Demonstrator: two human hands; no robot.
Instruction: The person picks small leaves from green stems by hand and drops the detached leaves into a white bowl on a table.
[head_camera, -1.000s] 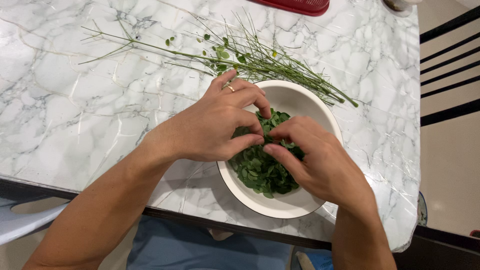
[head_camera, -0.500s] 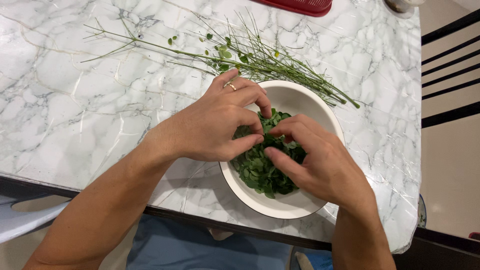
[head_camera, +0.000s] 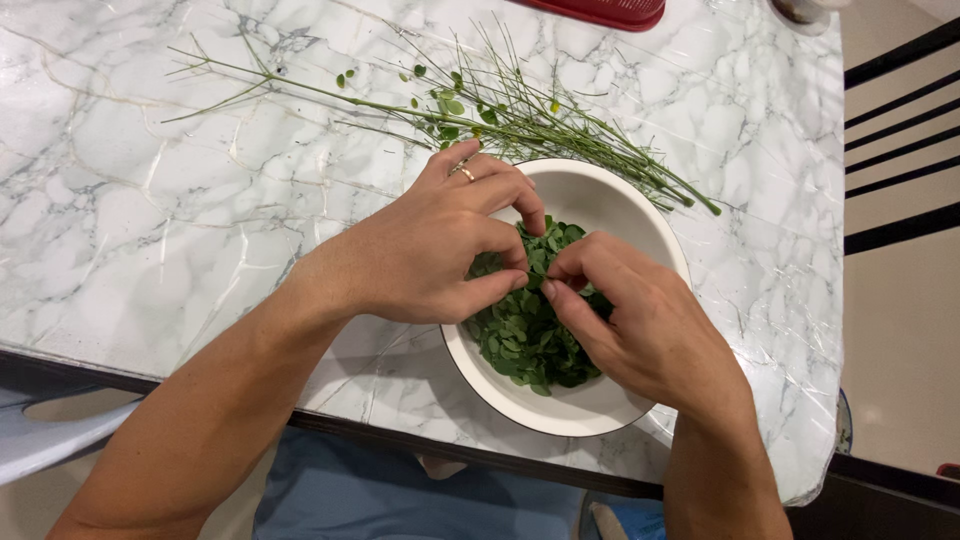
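Note:
A white bowl (head_camera: 610, 195) stands near the front edge of a marble table (head_camera: 150, 200) and holds a heap of small round green leaves (head_camera: 525, 340). My left hand (head_camera: 430, 250), a ring on one finger, hovers over the bowl's left side with fingers curled into the leaves. My right hand (head_camera: 640, 325) reaches in from the right, thumb and forefinger pinched together on a small sprig right beside the left fingertips. Both hands meet over the middle of the heap.
A bundle of stripped thin green stems (head_camera: 500, 115) with a few loose leaves lies on the table behind the bowl. A red basket (head_camera: 600, 12) sits at the far edge. A dark chair back (head_camera: 900, 130) stands to the right.
My right hand's fingers spread a little, then pinched shut again near the left fingertips. The left hand and the bowl stayed in place.

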